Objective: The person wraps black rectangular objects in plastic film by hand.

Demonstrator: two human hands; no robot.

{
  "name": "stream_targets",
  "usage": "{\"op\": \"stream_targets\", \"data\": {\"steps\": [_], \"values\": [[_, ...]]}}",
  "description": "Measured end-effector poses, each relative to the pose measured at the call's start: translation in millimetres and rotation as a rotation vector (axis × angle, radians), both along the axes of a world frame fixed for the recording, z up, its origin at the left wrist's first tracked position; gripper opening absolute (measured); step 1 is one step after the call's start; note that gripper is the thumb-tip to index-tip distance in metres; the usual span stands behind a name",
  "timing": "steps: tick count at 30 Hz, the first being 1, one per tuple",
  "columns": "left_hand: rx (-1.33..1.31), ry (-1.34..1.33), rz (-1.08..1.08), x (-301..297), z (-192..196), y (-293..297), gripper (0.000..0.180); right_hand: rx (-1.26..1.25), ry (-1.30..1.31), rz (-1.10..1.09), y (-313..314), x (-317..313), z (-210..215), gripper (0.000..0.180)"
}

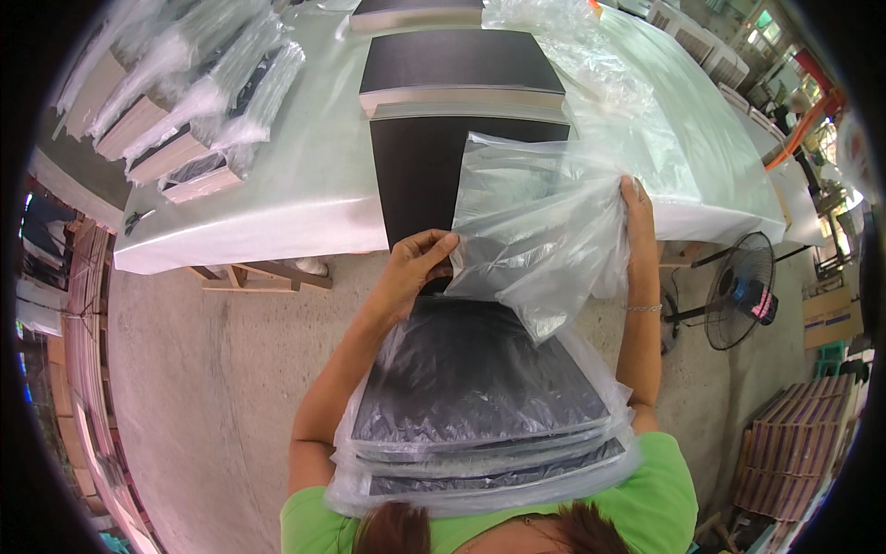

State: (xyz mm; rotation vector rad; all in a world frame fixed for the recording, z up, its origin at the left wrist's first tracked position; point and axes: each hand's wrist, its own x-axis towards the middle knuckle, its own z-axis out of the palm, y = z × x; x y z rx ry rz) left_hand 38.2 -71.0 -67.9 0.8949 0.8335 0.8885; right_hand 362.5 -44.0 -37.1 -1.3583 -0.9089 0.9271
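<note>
My left hand (417, 265) pinches the near edge of a clear plastic bag (535, 231) at the table's front edge. The fingers of my right hand (639, 217) grip the same bag's right side, spreading it open. The bag lies over a black board (415, 175) that sticks out past the table edge. Against my chest rests a stack of black boards wrapped in clear plastic (480, 406), tilted up toward the table.
A white-covered table (305, 208) carries a thicker stack of black boards (459, 69), loose clear plastic (600, 74) and several bagged boards (185, 102) at the left. A standing fan (743, 288) and stacked wooden pieces (794, 443) are on the concrete floor at right.
</note>
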Motion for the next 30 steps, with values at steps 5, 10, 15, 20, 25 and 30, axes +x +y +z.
{"op": "stream_targets", "data": {"steps": [5,10,15,20,25,30], "values": [[0.06,0.048,0.001,4.2,7.0,3.8,0.02,0.429,-1.06,-0.28,-7.8,-35.7,2.2,0.031],[0.042,0.011,-0.092,17.7,23.2,4.4,0.019,0.141,-0.306,0.635,-46.5,-106.8,23.3,0.038],[0.03,-0.003,-0.138,25.3,31.9,1.2,0.017,0.116,-0.07,0.609,-52.6,-134.5,20.6,0.032],[-0.093,-0.151,-0.093,16.2,14.7,1.9,0.019,0.109,-0.1,0.545,-52.0,-129.4,19.8,0.015],[-0.259,-0.335,-0.076,10.4,13.1,1.1,0.017,0.136,0.041,0.36,-49.1,-100.3,16.1,0.01],[-0.326,-0.636,0.005,-4.5,14.8,7.7,0.017,0.062,0.297,0.165,-57.3,-20.7,-37.4,0.017]]}}
